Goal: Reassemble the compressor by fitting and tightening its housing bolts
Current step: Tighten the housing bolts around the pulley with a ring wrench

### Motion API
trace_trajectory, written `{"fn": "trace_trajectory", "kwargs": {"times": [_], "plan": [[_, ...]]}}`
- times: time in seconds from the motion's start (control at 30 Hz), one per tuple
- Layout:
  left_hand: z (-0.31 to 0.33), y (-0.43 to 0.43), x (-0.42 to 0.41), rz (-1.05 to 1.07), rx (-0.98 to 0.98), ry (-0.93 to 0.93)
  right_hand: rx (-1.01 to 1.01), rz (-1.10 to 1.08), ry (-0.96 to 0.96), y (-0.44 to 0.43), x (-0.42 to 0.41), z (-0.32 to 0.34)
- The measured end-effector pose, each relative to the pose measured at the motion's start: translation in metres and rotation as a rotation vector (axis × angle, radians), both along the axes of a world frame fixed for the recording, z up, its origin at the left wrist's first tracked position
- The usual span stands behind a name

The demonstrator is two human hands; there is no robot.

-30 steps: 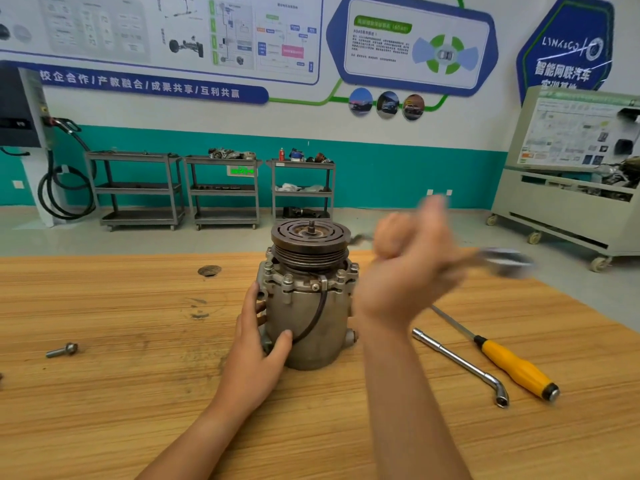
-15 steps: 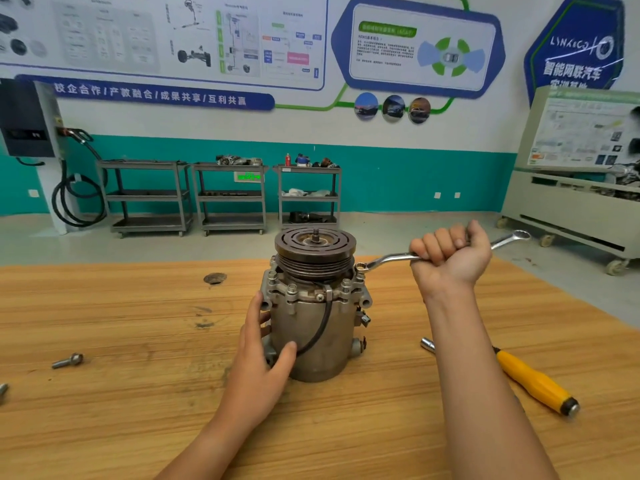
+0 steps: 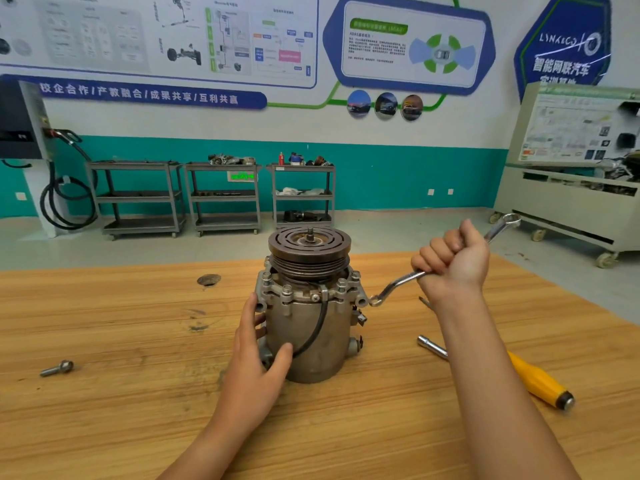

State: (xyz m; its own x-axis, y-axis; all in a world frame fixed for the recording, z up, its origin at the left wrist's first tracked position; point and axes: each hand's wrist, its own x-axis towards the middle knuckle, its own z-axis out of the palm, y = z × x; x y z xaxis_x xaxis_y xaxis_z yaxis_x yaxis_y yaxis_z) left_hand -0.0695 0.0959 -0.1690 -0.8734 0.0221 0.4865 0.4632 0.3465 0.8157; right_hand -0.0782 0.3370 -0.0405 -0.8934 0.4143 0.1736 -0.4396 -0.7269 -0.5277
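Note:
A grey metal compressor (image 3: 311, 327) stands upright on the wooden table (image 3: 121, 427), pulley end up, with several bolts around its upper flange. My left hand (image 3: 258, 358) holds its left side, fingers wrapped around the housing. My right hand (image 3: 453, 261) grips the middle of a ring wrench (image 3: 394, 284) in a fist. The wrench's lower ring end sits at the right edge of the flange, beside a housing ear. A loose bolt (image 3: 57, 368) lies on the table at the far left.
A yellow-handled screwdriver (image 3: 536, 382) and a metal socket wrench (image 3: 431, 346) lie on the table to the right, partly behind my right forearm. A dark round hole (image 3: 208, 279) marks the table behind the compressor. Metal carts (image 3: 221, 199) stand by the far wall.
My right hand came out of a blurred swing and steadied on the wrench. The wrench's ring end has dropped from the flange top to the flange's right edge. My left hand stayed put.

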Motion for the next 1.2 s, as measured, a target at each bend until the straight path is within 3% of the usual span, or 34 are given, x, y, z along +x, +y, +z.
{"fn": "trace_trajectory", "kwargs": {"times": [0.37, 0.8, 1.03, 1.2], "plan": [[0.002, -0.001, 0.003, -0.013, 0.008, -0.012, -0.312, 0.039, 0.09, 0.0, -0.005, 0.003], [0.002, 0.0, 0.003, -0.018, 0.022, -0.014, -0.15, 0.015, 0.019, -0.014, -0.009, 0.016], [0.002, 0.0, 0.002, -0.011, 0.012, -0.008, -0.067, -0.322, 0.089, -0.043, 0.019, 0.001], [0.003, 0.0, 0.004, -0.013, 0.005, 0.0, -0.09, -0.412, 0.062, -0.053, 0.03, 0.001]]}}
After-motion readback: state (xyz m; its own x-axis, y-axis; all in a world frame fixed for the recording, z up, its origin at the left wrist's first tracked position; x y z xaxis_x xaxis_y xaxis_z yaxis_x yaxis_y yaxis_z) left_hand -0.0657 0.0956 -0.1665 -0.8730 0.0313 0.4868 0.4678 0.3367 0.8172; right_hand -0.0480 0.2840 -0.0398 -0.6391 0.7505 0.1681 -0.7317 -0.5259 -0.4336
